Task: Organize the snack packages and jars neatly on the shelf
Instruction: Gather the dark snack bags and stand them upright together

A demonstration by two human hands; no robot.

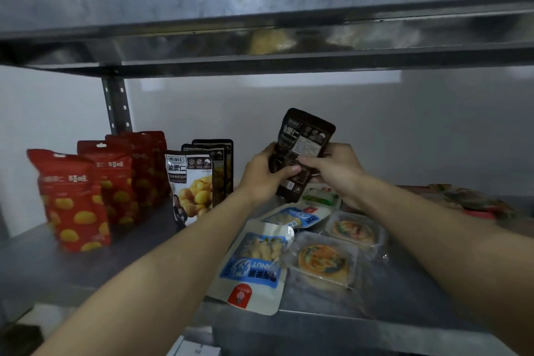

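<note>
Both hands hold one dark brown chestnut pouch (303, 141) upright above the metal shelf (57, 272), its back label facing me. My left hand (265, 173) grips its lower left edge. My right hand (332, 167) pinches its right side. To the left stand a row of matching dark pouches (196, 182) and a row of red pouches (78, 199). Below my hands lie blue-and-white peanut packs (254, 266) and clear-wrapped pastry trays (323, 263), flat and jumbled.
An upper metal shelf (260, 37) hangs close overhead, with boxes on it. A perforated upright post (117, 107) stands behind the red pouches. More wrapped snacks (474, 199) lie at the far right. A grey wall backs the shelf.
</note>
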